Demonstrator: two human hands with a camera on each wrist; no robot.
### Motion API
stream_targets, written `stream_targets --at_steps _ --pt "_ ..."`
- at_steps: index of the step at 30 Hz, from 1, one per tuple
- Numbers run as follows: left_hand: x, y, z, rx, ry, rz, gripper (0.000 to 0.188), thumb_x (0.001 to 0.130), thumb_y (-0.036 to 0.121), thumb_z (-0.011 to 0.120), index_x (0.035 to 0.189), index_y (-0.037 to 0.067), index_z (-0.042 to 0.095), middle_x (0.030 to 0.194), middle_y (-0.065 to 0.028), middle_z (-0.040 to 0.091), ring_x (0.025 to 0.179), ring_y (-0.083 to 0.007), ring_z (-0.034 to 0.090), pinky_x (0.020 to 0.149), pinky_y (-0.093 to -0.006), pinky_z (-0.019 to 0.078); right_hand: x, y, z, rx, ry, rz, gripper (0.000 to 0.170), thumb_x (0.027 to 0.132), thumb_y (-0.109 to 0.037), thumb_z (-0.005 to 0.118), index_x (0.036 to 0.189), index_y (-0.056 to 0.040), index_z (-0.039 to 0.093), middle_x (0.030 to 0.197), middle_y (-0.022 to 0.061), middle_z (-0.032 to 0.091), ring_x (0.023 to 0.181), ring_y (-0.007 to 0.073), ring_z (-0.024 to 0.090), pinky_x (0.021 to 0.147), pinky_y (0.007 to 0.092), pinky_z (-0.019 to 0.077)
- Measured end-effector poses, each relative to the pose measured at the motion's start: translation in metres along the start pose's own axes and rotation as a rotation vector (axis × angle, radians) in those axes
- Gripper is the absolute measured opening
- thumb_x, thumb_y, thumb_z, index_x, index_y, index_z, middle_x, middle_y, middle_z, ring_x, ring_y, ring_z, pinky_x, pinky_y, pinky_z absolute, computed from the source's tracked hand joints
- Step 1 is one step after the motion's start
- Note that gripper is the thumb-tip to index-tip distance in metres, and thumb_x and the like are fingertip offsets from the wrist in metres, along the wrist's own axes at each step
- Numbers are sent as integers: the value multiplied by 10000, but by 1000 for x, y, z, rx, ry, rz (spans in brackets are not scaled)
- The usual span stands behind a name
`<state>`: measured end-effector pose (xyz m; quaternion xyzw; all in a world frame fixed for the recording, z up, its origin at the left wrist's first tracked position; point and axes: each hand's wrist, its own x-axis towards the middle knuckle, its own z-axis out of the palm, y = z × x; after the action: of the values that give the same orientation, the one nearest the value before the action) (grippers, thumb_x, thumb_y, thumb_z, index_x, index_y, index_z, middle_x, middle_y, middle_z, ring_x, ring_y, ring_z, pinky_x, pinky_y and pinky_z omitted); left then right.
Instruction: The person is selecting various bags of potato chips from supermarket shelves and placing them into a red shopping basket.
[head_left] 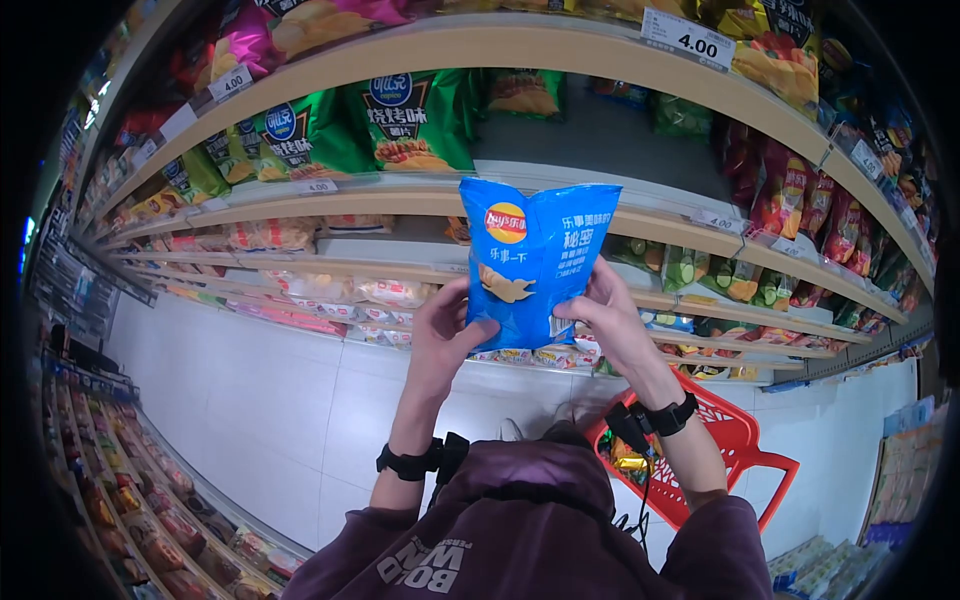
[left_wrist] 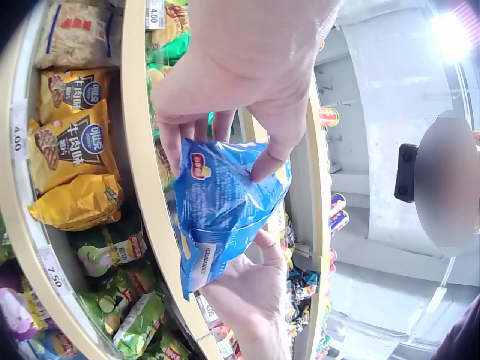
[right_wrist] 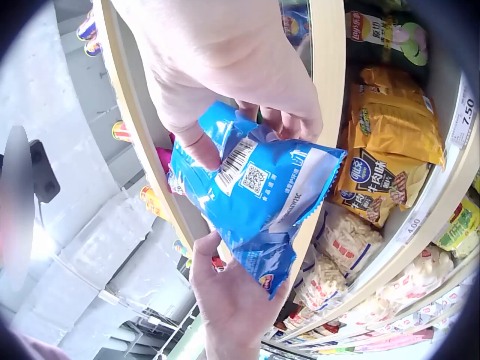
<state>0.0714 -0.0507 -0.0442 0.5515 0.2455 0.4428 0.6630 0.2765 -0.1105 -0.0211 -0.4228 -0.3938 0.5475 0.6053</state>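
A blue bag of potato chips (head_left: pixel 540 262) is held up before the shelves, its printed panel toward the head camera. My left hand (head_left: pixel 440 325) grips its lower left side, thumb on the near face and fingers behind. On the lower right side my right hand (head_left: pixel 610 315) holds it the same way, thumb beside the barcode. In the left wrist view the bag (left_wrist: pixel 225 199) looks creased under the thumb. The right wrist view shows the barcode and a QR code on the bag (right_wrist: pixel 251 180) between both hands.
Behind the bag, curved shelves carry green chip bags (head_left: pixel 415 120) at left and red bags (head_left: pixel 780 190) at right. A red shopping basket (head_left: pixel 740 430) with some packets inside stands on the floor by the right arm. More packaged goods (head_left: pixel 150 500) line the lower left.
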Motion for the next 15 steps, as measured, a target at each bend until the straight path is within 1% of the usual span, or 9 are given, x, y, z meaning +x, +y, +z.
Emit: stream_targets --at_steps 1,5,8,10,11,13,15 --pt "0 0 0 -12 6 5 466 759 -30 669 1205 -45 532 1056 -82 635 954 -130 608 833 -268 496 0 0 0 -11 -7 0 603 711 58 626 1279 -25 439 1140 62 580 1053 152 558 932 302 448" --pt "-1 -2 -2 -24 32 -14 472 753 -45 651 1209 -39 529 1067 -83 631 971 -135 602 843 -274 488 -1 -2 3 -26 -17 -26 602 705 63 652 1265 -22 451 1142 65 581 1057 151 559 934 306 453" --pt "-2 -1 -1 -44 27 9 483 759 -12 692 1213 -23 526 1078 -81 625 988 -139 594 854 -282 485 -2 -2 4 -53 -21 -41 599 702 66 665 1256 -23 454 1139 70 582 1053 156 563 930 314 461" --pt "-1 1 5 20 17 71 484 760 24 725 1202 -12 529 1080 -79 624 998 -142 591 863 -290 485 -5 -3 6 -75 -15 -36 591 700 70 670 1244 -23 458 1130 74 584 1044 162 570 925 323 466" --pt "0 1 7 52 13 101 486 761 42 742 1196 -7 531 1081 -78 623 1002 -143 589 868 -294 485 -6 -2 6 -75 -23 -28 594 698 74 670 1244 -19 456 1108 69 586 1024 145 573 909 306 473" --pt "0 5 11 75 4 67 486 759 70 764 1181 2 534 1081 -76 623 998 -145 592 870 -298 487 -7 0 7 -74 -40 -11 599 695 81 670 1245 -13 452 1062 58 591 984 112 580 876 274 488" --pt "-1 8 14 83 0 52 479 758 84 773 1168 6 538 1077 -74 624 992 -144 595 870 -300 490 -8 2 6 -73 -46 -23 595 693 80 672 1239 -16 456 1060 57 591 977 112 583 873 274 489"
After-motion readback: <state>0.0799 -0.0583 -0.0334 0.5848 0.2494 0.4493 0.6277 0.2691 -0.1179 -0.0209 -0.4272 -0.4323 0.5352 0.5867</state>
